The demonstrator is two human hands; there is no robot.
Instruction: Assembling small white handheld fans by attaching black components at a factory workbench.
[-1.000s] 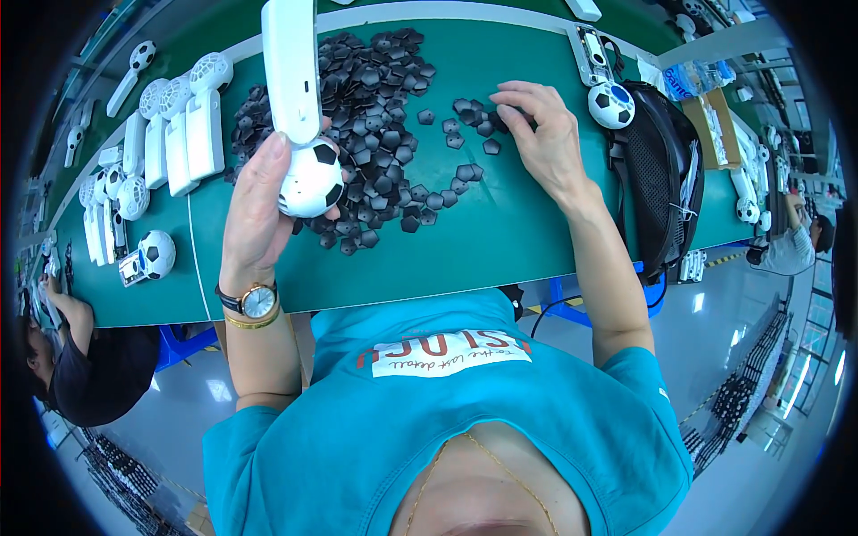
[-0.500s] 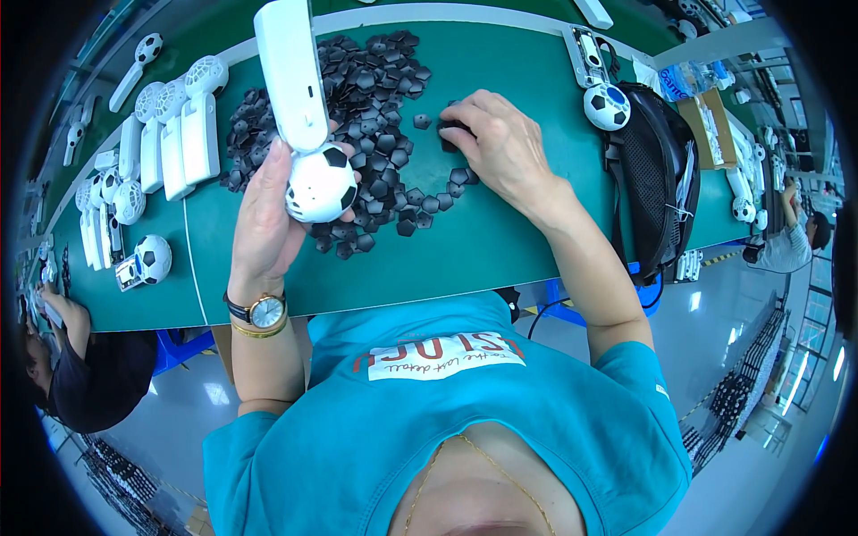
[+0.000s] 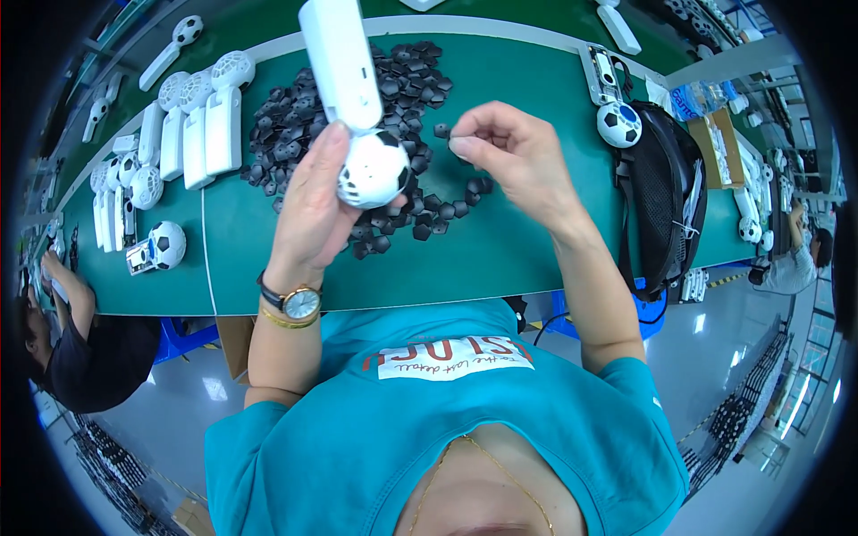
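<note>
My left hand (image 3: 308, 201) is wrapped round a white device with a long rounded body (image 3: 344, 67) and a round football-patterned head (image 3: 374, 170), body pointing away from me. The head is white with black pentagon patches. A spread-out pile of small black pentagon pieces (image 3: 295, 116) lies behind and around it. To the right of the pile, my right hand (image 3: 518, 161) is closed in a pinch, thumb against forefinger. Whatever is between those fingertips is too small to make out. One loose black pentagon piece (image 3: 441, 130) lies just left of the fingertips.
On the left stand white devices with grille heads (image 3: 234, 70) and an opened football-headed unit (image 3: 166, 245). At right are another opened unit (image 3: 618, 123), a black backpack (image 3: 657, 192), a plastic bottle (image 3: 702, 100) and a cardboard box (image 3: 718, 147). Co-workers sit at both sides.
The view has shifted, so everything sits further right in the picture. My right hand has drawn its fingers into a tighter pinch beside the loose pieces. The left hand keeps hold of the device.
</note>
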